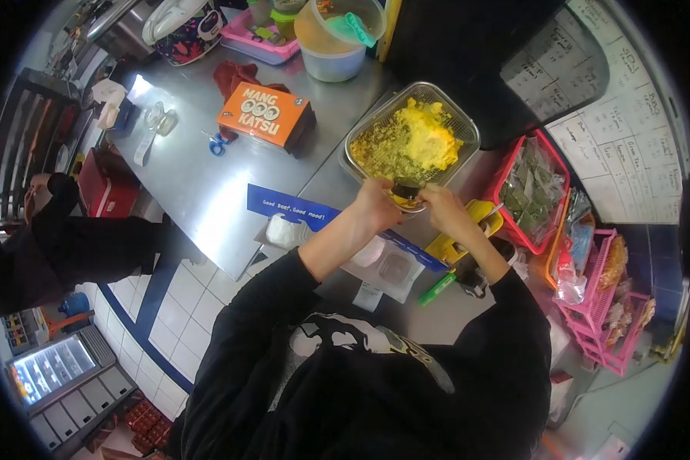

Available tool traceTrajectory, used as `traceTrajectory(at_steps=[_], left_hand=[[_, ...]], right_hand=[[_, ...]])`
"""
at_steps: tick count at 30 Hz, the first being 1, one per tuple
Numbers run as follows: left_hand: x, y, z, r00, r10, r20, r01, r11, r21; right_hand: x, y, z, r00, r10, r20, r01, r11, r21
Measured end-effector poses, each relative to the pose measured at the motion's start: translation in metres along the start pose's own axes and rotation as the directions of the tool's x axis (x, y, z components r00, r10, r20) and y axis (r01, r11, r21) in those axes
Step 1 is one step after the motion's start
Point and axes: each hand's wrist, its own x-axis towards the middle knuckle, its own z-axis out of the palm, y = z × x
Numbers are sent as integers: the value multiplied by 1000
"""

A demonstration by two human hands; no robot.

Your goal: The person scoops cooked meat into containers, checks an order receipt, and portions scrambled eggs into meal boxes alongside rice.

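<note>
Both hands meet at the near edge of a metal mesh basket that holds yellow mash and green-yellow crumbs. My left hand has its fingers closed on one side of a small dark object, with some yellow food just below it. On the other side, my right hand pinches at the same object. What exactly it is cannot be made out. Under my forearms lies an open paper box with a blue flap and white wrapped items inside.
An orange carton, blue scissors and a clear tub stand on the steel table. To the right are a red basket of packets, a yellow container and pink racks. Another person's dark sleeve reaches in from the left.
</note>
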Motion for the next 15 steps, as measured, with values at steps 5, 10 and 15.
traceTrajectory(at_steps=[5, 10, 15], left_hand=[[49, 5, -32, 989, -90, 117, 98, 993, -63], [63, 2, -37, 987, -18, 157, 41, 989, -140], [35, 1, -26, 995, 17, 96, -11, 998, -59]], right_hand=[[10, -9, -3, 1000, -11, 24, 11, 1000, 1], [17, 33, 6, 1000, -9, 22, 1, 931, 364], [22, 36, -17, 922, 307, 234, -386, 742, 548]])
